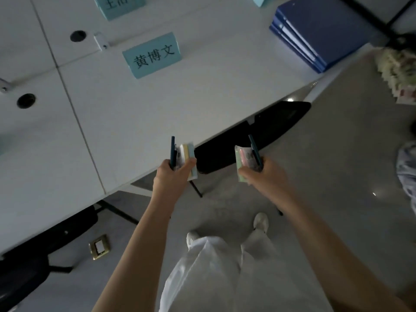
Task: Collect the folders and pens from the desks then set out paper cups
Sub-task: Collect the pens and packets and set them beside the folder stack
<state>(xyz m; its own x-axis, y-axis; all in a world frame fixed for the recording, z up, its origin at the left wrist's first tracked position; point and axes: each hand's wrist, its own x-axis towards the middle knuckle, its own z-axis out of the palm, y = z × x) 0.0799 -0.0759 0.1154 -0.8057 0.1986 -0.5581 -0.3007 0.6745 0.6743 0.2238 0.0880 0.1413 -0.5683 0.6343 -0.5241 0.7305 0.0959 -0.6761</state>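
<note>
The collecting is well under way, judging by what the hands carry. The left hand (173, 174) has its fingers curled round a dark pen (172, 152) and a small pad of pastel notes (188, 158); the right hand (261, 174) grips a second pen (255, 152) with a similar pack of notes (242, 163). Both hands hang in the air just off the near edge of the tabletop (157, 104), above the floor and a black chair (252, 136) pushed under it.

The stack of blue folders (315, 32) lies at the far right corner of the tabletop, well apart from both hands. It looks gathered into one pile, though whether that is its final place I cannot tell. No loose pens show on the visible stretch of tabletop; only a blue name card (153, 55) stands there, with others at the top edge. No paper cups are in sight, so that step seems wholly left to do, and the hands must first put down what they carry.

Each pen stands roughly upright in its grip, long axis running away from the person toward the tabletop. The left one is nearly straight up in the view; the right one leans a little, its far end tipped left. The folders' long edges run diagonally, spines stacked toward the near left.
</note>
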